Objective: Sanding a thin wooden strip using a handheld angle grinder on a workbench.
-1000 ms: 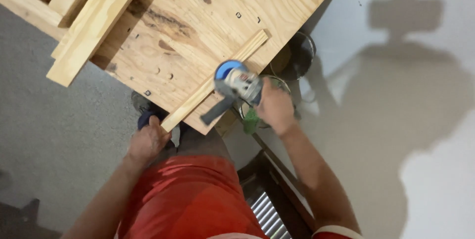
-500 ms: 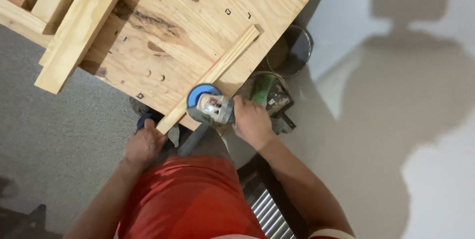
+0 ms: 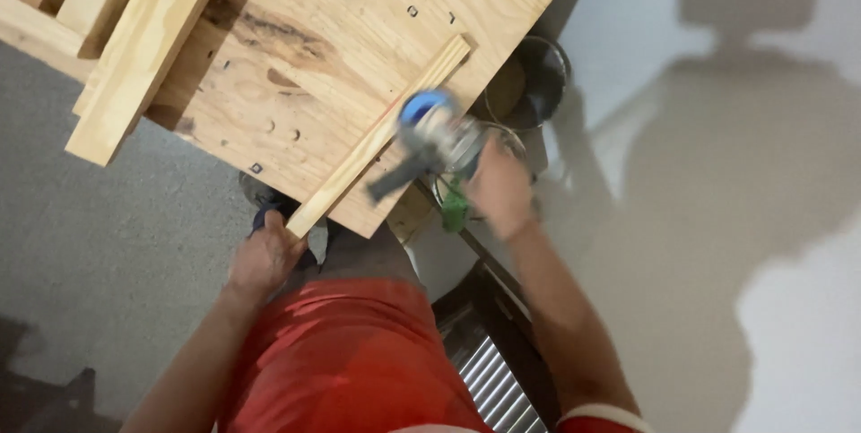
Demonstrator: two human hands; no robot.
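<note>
**Grinder on the slat, both hands busy**

Nearest you: red shorts (image 3: 345, 352) fill the bottom of the view. Your left hand (image 3: 266, 258) sits just above them, fingers curled shut around the near end of the thin wood slat (image 3: 381, 133), pinning it at the board's edge. Dark shoe (image 3: 269, 209) shows just past those fingers, on the floor.

Your right hand (image 3: 498, 186) is wrapped around the body of the angle grinder (image 3: 435, 142), grip closed on it; hand and tool are motion-blurred, so individual fingers can't be made out. The grinder's blue guard is over the slat about midway along it, side handle sticking back toward you. Exact contact with the wood, cannot tell.

The slat lies diagonally on the plywood board (image 3: 359, 30), running away from your left fingers up and to the right. The plywood has knots, dark stains and small holes.

Right of your right fingers, below the board edge: a green item (image 3: 455, 209) and a round bucket (image 3: 529, 83) on the floor. A metal grille (image 3: 489, 379) sits by your right forearm.

Farther, far left of your left fingers: thick timber planks (image 3: 134, 56) stacked on the plywood. Grey textured floor (image 3: 99, 254) on the left, pale smooth floor (image 3: 717, 218) on the right carrying your shadow.
</note>
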